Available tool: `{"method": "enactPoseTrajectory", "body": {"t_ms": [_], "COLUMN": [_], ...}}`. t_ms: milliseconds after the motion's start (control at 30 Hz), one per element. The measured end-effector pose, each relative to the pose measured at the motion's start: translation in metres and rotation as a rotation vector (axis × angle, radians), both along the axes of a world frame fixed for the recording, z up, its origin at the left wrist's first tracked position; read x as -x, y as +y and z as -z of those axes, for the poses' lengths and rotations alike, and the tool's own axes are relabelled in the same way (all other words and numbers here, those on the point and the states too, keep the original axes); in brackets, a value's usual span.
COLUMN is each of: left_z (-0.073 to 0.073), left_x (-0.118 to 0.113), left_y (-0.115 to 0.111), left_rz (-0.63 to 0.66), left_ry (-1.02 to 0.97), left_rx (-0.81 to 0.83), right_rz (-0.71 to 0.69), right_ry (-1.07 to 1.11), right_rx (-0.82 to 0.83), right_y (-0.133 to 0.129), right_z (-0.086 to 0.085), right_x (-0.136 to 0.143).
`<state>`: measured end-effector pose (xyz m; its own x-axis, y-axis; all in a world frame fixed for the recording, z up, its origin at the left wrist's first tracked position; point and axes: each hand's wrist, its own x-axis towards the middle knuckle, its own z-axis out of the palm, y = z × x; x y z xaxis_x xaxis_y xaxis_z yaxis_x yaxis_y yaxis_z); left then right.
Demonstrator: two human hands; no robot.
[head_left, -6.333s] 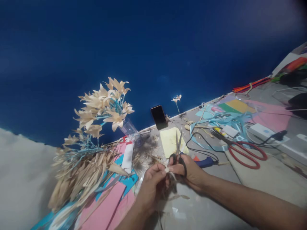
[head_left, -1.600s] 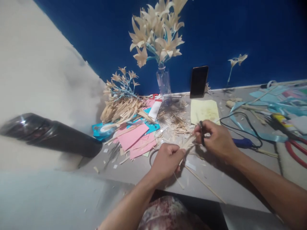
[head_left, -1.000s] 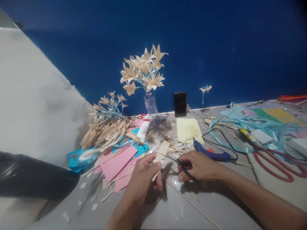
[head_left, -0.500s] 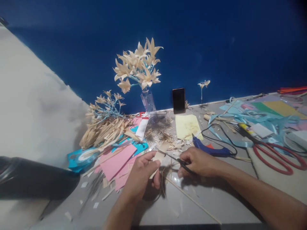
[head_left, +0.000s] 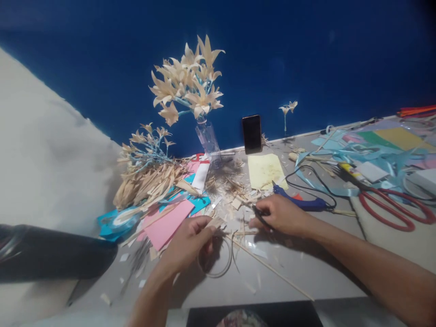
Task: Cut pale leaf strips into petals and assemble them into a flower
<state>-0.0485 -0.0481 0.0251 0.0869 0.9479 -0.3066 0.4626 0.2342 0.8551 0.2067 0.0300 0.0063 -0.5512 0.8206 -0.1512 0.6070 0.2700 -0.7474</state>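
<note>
Between the thumb and fingers of my left hand point(head_left: 192, 238) is a pale strip of dried husk point(head_left: 215, 222), pinched over the table's front part. My right hand point(head_left: 279, 215) is closed round the handles of small dark scissors point(head_left: 261, 218), whose blades are hard to make out against the clutter. The scissors and the strip are apart. Below the hands lie a loop of thin wire point(head_left: 218, 268) and a long thin stick point(head_left: 272, 270). Husk scraps point(head_left: 235, 190) are scattered just beyond them.
A clear bottle point(head_left: 207, 138) holds husk flowers point(head_left: 190, 81). Left lie a husk bundle point(head_left: 146, 181) and pink paper point(head_left: 170, 222). Right are a blue glue gun point(head_left: 303, 200), red-handled scissors point(head_left: 391, 209) and blue ribbon point(head_left: 374, 161). A phone point(head_left: 252, 134) leans on the wall.
The strip in my left hand looks shorter, and a pale piece now lies among the scraps. My left hand has drawn left and down, away from the scissors. The view has tipped down slightly.
</note>
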Motion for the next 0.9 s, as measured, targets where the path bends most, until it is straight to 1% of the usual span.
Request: {"method": "enactPoseTrajectory", "body": {"t_ms": [100,167,233,300,367,400,500,567,667,700,733,767,833,867,900], "left_z": [-0.005,-0.005,-0.001,0.006,0.016,0.021,0.033,0.036,0.033,0.03,0.026,0.022,0.014,0.011,0.008], "left_x": [0.001,-0.008,-0.024,-0.04,-0.051,-0.054,-0.054,-0.048,-0.04,-0.038,-0.038,-0.038,-0.041,-0.044,-0.047], "left_y": [0.014,0.026,0.039,0.052,0.062,0.066,0.07,0.07,0.068,0.068,0.067,0.066,0.064,0.063,0.062], "left_rz": [0.065,0.092,0.135,0.192,0.184,0.177,0.092,0.048,0.034,0.006,-0.041,-0.103,-0.242,-0.291,-0.329], "left_ry": [0.387,0.607,0.692,0.71,0.75,0.739,0.587,0.489,0.39,0.298,0.157,-0.027,-0.446,-0.593,-0.689], "left_rx": [-0.228,-0.36,-0.453,-0.438,-0.438,-0.44,-0.426,-0.41,-0.395,-0.37,-0.327,-0.271,-0.141,-0.099,-0.071], "right_rz": [0.148,0.213,0.244,0.253,0.248,0.245,0.239,0.239,0.234,0.229,0.22,0.208,0.158,0.12,0.075], "right_ry": [0.169,0.243,0.274,0.286,0.3,0.309,0.33,0.338,0.331,0.337,0.355,0.385,0.466,0.501,0.525], "right_rx": [0.045,0.064,0.059,0.044,0.053,0.062,0.09,0.102,0.136,0.162,0.196,0.235,0.306,0.334,0.359], "right_y": [0.008,0.013,0.016,0.018,0.018,0.017,0.016,0.017,0.017,0.017,0.016,0.015,0.011,0.009,0.006], "right_z": [-0.003,-0.004,-0.003,-0.002,-0.002,-0.002,-0.004,-0.005,-0.004,-0.002,0.0,0.002,0.006,0.009,0.011], "right_x": [-0.007,-0.01,-0.012,-0.012,-0.011,-0.01,-0.009,-0.009,-0.008,-0.008,-0.007,-0.005,-0.001,0.001,0.003]}}
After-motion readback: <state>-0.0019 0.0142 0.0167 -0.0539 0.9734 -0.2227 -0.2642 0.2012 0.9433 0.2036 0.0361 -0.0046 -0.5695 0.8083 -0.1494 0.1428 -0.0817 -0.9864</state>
